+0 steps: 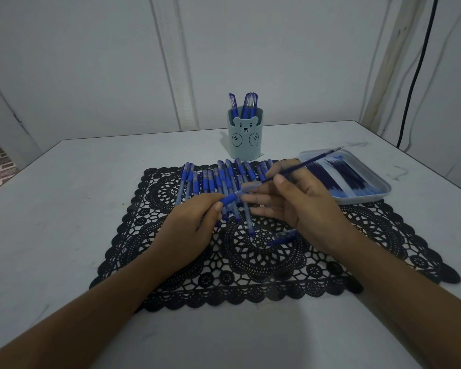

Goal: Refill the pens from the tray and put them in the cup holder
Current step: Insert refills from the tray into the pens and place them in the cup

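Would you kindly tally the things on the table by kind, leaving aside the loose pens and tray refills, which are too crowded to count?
Cup holder: 1
Tray: 1
Lace mat: 1
Pens standing in the cup holder: 3 visible
Pen being refilled: 1
Refill going into it: 1
Total: 8

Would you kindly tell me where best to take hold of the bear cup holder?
Probably the cup holder round its curved wall, from the side: it stands upright, and the pens sticking out of its top block a grasp from above.
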Demonstrator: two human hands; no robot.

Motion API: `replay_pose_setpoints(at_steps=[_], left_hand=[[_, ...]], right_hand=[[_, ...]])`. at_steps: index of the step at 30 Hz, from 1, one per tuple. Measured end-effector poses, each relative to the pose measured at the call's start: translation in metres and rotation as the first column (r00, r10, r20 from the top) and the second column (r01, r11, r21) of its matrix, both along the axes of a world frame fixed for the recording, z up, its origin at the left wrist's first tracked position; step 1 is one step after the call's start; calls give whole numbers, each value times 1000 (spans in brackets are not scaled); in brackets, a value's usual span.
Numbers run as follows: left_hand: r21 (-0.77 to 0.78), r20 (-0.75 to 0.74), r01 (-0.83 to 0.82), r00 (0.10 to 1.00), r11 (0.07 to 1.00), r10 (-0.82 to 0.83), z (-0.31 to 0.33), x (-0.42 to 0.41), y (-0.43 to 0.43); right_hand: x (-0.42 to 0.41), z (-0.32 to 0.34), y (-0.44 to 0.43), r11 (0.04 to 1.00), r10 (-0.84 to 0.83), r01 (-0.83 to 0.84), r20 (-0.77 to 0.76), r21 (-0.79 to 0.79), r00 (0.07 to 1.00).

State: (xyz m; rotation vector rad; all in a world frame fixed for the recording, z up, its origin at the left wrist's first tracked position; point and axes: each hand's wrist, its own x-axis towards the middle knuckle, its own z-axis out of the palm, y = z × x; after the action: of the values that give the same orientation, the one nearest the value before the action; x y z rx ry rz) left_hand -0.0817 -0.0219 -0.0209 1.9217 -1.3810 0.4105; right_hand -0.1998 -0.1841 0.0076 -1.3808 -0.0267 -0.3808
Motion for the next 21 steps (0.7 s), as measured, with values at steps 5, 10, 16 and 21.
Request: replay_pose_setpoints(at_steps=[5, 10, 16, 21], left_hand=[[-12, 4, 2, 1000, 1000, -2, 1, 0, 0], [-3, -4, 26, 1000, 1000, -26, 1, -1, 0], [17, 22, 36, 999, 999, -37, 1, -4, 0], [-53, -75, 12, 997, 999, -16, 4, -3, 0]], right_hand=[[0, 0, 1, 999, -20, 20, 5, -31, 1000], [1, -2, 1, 1000, -3, 2, -68, -13, 998], [-2, 0, 3, 957, -69, 23, -151, -289, 986], [1, -1, -11, 599, -331, 159, -61, -785, 942]])
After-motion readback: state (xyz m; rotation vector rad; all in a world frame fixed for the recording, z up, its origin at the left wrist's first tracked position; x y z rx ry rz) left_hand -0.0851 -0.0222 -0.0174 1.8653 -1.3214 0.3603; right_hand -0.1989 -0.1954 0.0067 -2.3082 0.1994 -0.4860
